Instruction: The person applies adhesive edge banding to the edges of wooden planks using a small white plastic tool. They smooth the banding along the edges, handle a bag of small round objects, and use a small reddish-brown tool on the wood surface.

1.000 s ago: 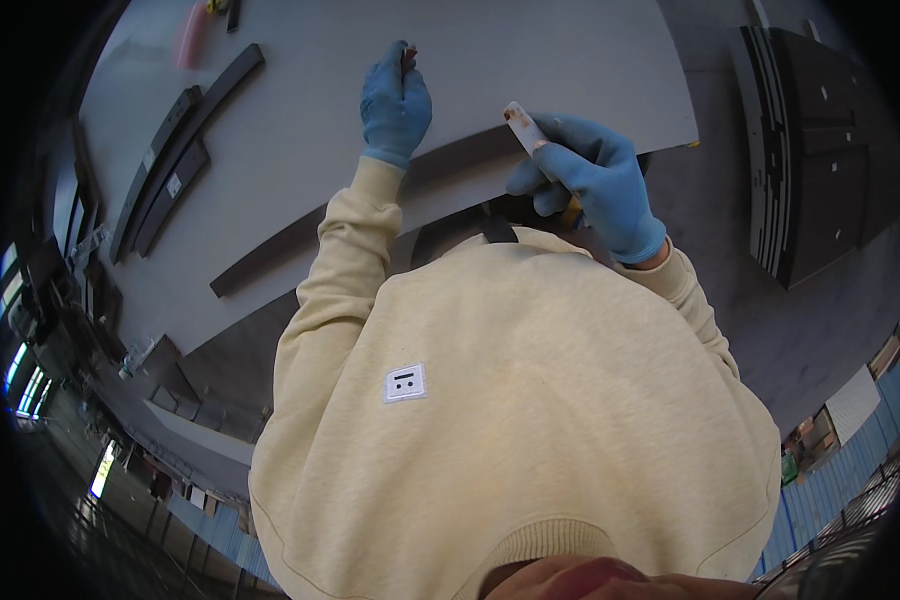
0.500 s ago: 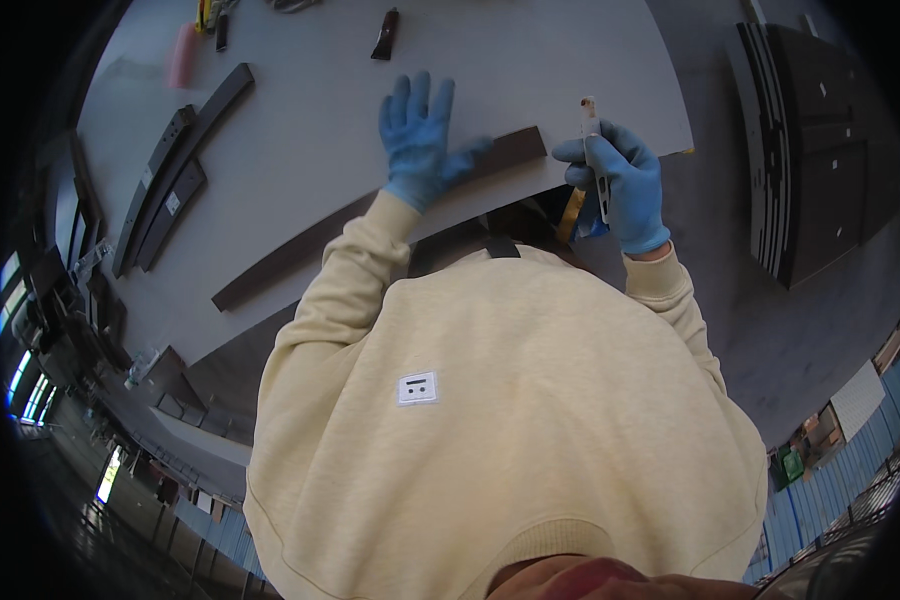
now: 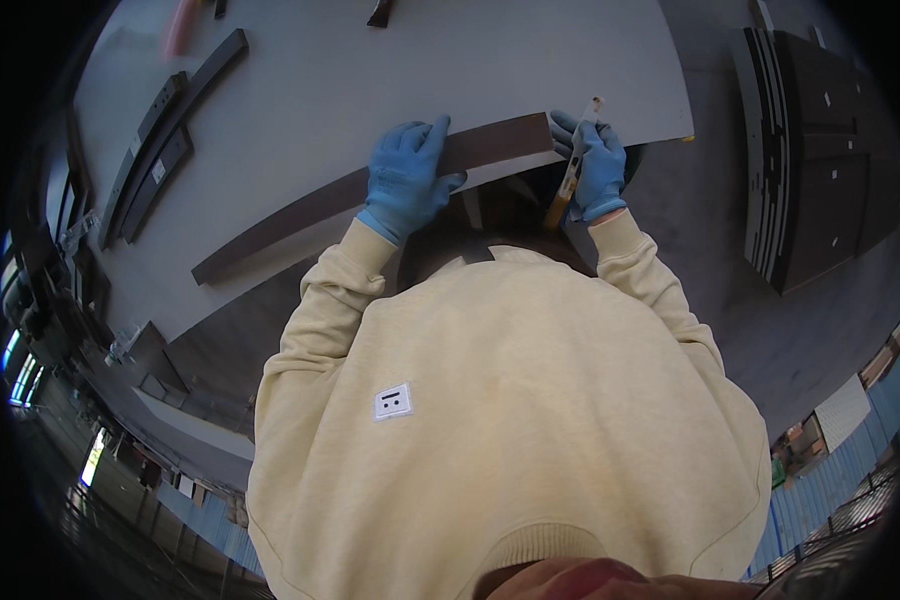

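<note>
A grey table [image 3: 370,90] fills the upper half of the view, its near edge curving from lower left to upper right. A person in a pale yellow sweatshirt [image 3: 490,420], with a small white square patch [image 3: 393,401] on it, leans over this edge. Stacked dark panels [image 3: 820,150] lie on the floor to the right of the table. A long dark brown strip [image 3: 290,215] lies flat along the near edge of the table, running from lower left to a squared end at upper right. Several shorter dark strips [image 3: 165,140] lie together at the far left of the table, well apart from the long strip.

The left hand [image 3: 407,180], in a blue glove, rests palm down on the long strip with its fingers spread and flat, pressing rather than gripping. The right hand [image 3: 597,165], also in a blue glove, is closed around a thin brush-like tool [image 3: 573,165] with a wooden handle. The tool stands tilted, its pale tip just beside the squared end of the strip; whether tip and strip touch cannot be told.
</note>
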`<state>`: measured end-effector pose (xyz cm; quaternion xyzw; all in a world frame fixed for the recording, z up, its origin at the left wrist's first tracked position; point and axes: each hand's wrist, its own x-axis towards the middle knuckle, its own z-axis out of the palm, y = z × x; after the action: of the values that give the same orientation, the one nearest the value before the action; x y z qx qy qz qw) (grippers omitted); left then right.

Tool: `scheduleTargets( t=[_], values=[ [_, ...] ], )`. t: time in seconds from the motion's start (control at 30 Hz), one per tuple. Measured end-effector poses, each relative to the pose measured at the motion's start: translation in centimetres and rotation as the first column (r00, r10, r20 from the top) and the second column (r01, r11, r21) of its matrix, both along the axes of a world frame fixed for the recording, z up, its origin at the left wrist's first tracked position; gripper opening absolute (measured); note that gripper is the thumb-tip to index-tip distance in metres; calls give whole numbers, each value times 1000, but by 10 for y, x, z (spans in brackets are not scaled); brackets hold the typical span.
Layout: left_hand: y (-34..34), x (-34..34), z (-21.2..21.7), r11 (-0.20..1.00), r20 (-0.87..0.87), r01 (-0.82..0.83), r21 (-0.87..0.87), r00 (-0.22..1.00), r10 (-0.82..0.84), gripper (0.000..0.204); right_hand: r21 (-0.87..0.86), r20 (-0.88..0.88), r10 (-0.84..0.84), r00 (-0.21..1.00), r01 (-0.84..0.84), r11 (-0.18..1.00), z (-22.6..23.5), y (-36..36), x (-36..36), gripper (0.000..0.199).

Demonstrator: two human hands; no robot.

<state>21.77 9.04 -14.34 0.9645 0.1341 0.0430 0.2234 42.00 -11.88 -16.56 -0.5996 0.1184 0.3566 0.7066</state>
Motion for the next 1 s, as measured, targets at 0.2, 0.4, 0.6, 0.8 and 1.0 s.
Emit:
scheduleTargets(
  t=[0.2, 0.4, 0.6, 0.8, 1.0],
  values=[
    [-9, -12, 38, 998, 169, 2, 57, 986, -12, 79, 325, -335, 31, 942, 85, 942, 30, 16, -35, 44],
    [-60, -86, 68, 867, 338, -396, -303, 806, 486, 51, 339, -372, -59, 926, 195, 920, 72, 26, -75, 45],
    [-76, -138, 94, -594, -580, -289, -751, 719, 384, 51, 313, -294, -1, 956, 98, 945, 101, 23, -131, 43],
    [-108, -116, 120, -618, -326, 294, -729, 645, 691, 54, 318, -197, 271, 942, -200, 927, 129, -4, -161, 34],
    [-123, -150, 171, -606, -451, 169, -777, 521, 724, 44, 340, 459, 504, 732, -669, 661, 143, -12, -141, 25]
  ],
)
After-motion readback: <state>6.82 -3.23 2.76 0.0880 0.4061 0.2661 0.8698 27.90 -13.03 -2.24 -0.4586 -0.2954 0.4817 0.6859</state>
